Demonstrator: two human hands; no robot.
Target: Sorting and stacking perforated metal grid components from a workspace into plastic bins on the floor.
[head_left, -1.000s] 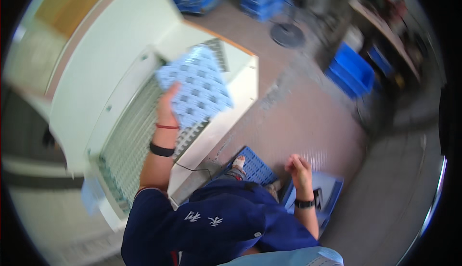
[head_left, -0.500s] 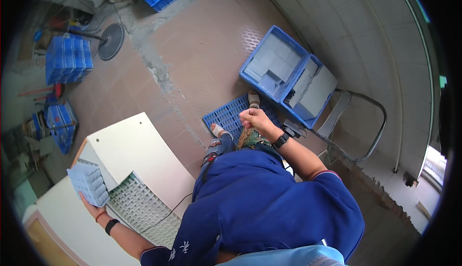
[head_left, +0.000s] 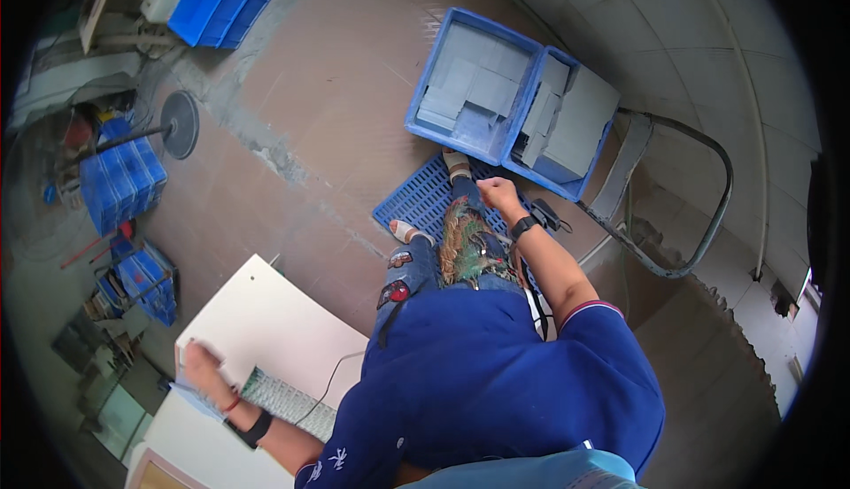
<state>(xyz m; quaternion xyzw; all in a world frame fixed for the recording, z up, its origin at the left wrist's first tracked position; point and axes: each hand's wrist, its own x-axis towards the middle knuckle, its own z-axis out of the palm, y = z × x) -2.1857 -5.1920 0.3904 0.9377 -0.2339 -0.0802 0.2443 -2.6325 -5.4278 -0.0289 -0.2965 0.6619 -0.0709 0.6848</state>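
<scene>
My left hand (head_left: 205, 372) is over the cream-coloured tabletop (head_left: 283, 316), smeared by motion, so its fingers cannot be read. Beside its wrist lies a mesh-patterned greenish-white strip (head_left: 288, 398) set in the table. A pale blue-grey edge (head_left: 193, 395) shows next to the left forearm, mostly hidden. My right hand (head_left: 498, 195) hovers above my right knee with its fingers curled closed; whatever is inside, if anything, is hidden. Nearest to it are two blue crates, the left crate (head_left: 427, 55) and the right crate (head_left: 567, 190), both with flat grey pieces (head_left: 478, 73) inside.
A blue slatted mat (head_left: 412, 201) lies under my feet. To the right stands a metal-framed chair (head_left: 708, 241) near the tiled wall. Blue bins (head_left: 226, 2) sit at the far left, with a round-based stand (head_left: 181, 124) and blue boxes (head_left: 124, 179) below them. A thin cable (head_left: 332, 378) crosses the table.
My left hand has left the ridged pale blue block it was touching and moved right and slightly up across the table. My right hand has shifted a little right. The view has turned.
</scene>
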